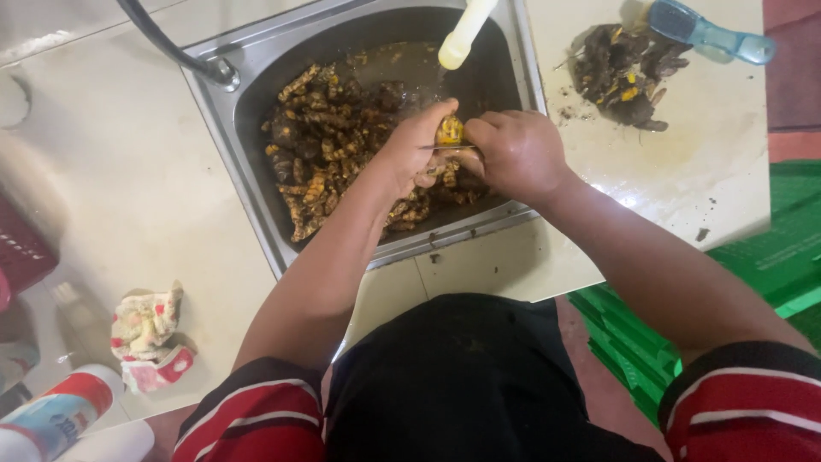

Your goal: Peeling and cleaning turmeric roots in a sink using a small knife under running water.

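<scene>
While a small knobbly root piece with bright yellow-orange flesh exposed [449, 130] sits above the middle of the sink, the left hand [419, 150] curls its fingers around it from below and pinches it between thumb and fingertips. The right hand [513, 154], fingers closed tight into a fist, grips a thin metal blade [446, 148] laid flat against the piece. Judging by the rest, the work is at an early stage: the rectangular stainless-steel sink [256, 222] is heaped with muddy brown, unpeeled roots [329, 150], while only a small dark pile of scraps with yellow bits [620, 77] lies on the pale counter [684, 188], beside a translucent blue plastic brush [710, 32]. A crumpled patterned cloth [150, 334] lies at the left.
</scene>
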